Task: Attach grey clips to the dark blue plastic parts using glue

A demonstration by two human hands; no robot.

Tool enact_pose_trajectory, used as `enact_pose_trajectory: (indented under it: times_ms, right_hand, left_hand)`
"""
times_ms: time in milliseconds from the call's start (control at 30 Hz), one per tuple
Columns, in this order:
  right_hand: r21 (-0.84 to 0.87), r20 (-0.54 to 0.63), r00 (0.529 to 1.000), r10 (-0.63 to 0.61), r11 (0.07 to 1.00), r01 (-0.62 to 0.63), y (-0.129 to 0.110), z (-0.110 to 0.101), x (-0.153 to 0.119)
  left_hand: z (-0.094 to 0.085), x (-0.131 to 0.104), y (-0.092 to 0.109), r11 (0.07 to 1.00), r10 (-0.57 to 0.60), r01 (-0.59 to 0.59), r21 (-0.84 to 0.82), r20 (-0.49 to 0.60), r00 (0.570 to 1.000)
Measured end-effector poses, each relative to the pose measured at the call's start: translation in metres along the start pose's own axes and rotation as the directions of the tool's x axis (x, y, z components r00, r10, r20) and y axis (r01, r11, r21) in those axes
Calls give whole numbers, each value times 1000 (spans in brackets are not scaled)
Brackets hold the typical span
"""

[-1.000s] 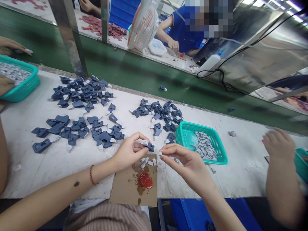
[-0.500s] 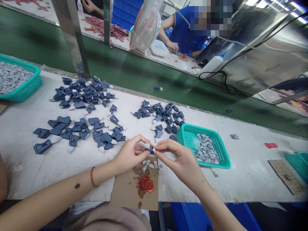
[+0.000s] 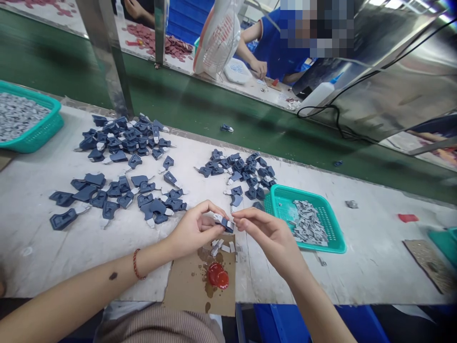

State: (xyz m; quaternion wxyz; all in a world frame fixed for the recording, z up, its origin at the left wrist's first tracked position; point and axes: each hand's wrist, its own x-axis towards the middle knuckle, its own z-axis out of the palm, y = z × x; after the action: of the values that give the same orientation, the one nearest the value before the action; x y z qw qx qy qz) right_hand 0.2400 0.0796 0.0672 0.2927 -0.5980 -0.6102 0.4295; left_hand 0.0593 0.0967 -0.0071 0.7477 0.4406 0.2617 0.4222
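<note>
My left hand [image 3: 194, 227] pinches a small dark blue plastic part [image 3: 227, 226] with light grey pieces on it, above a piece of brown cardboard [image 3: 182, 286]. Just to its right is my right hand [image 3: 269, 236]; its fingertips are slightly apart beside the part, and I see nothing between them. Below the hands, several small light grey pieces [image 3: 223, 247] lie at the cardboard's upper edge. Nearer to me on the cardboard, a glossy red round object [image 3: 217, 276] sits among dark wet stains.
Dark blue parts lie in piles at left [image 3: 117, 138] and centre [image 3: 246, 169]. A green basket [image 3: 341, 245] of grey pieces stands right, another green basket [image 3: 43, 138] far left. A green belt [image 3: 178, 107] runs behind, carrying loose parts. Across it, a co-worker's hand [image 3: 259, 68] is near a fan [image 3: 217, 43].
My right fingers have come off the blue part and moved slightly right. My left hand still holds it, with more of it showing. A loose part on the belt has shifted left.
</note>
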Motion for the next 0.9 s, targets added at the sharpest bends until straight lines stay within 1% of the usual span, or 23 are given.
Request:
enact_pose_trajectory:
  times_ms: [67, 100, 267, 400, 500, 700, 900]
  right_hand:
    - [38, -50, 999, -4, 999, 6, 3, 4, 1]
    - [53, -55, 998, -7, 999, 10, 4, 8, 2]
    - [136, 40, 999, 34, 990, -39, 4, 28, 5]
    - [218, 33, 997, 63, 974, -69, 5, 39, 3]
    - [249, 14, 997, 72, 966, -73, 6, 42, 2]
    - [318, 20, 997, 77, 945, -80, 5, 44, 4]
    - [266, -8, 1000, 3, 964, -1, 1, 46, 6]
  left_hand:
    - [0, 0, 1, 999, 0, 0, -44, 7, 1000]
    - [0, 0, 1, 998, -4, 4, -65, 9, 1000]
    - [3, 0, 2, 987, -34, 33, -158, -3, 999]
    - [4, 0, 3, 980, -61, 53, -190, -35, 998]
    - [5, 0, 4, 976, -75, 61, -207, -56, 996]
    - [6, 2, 7, 966, -93, 72, -247, -72, 993]
    - [7, 2, 14, 970, -77, 56, -238, -78, 994]
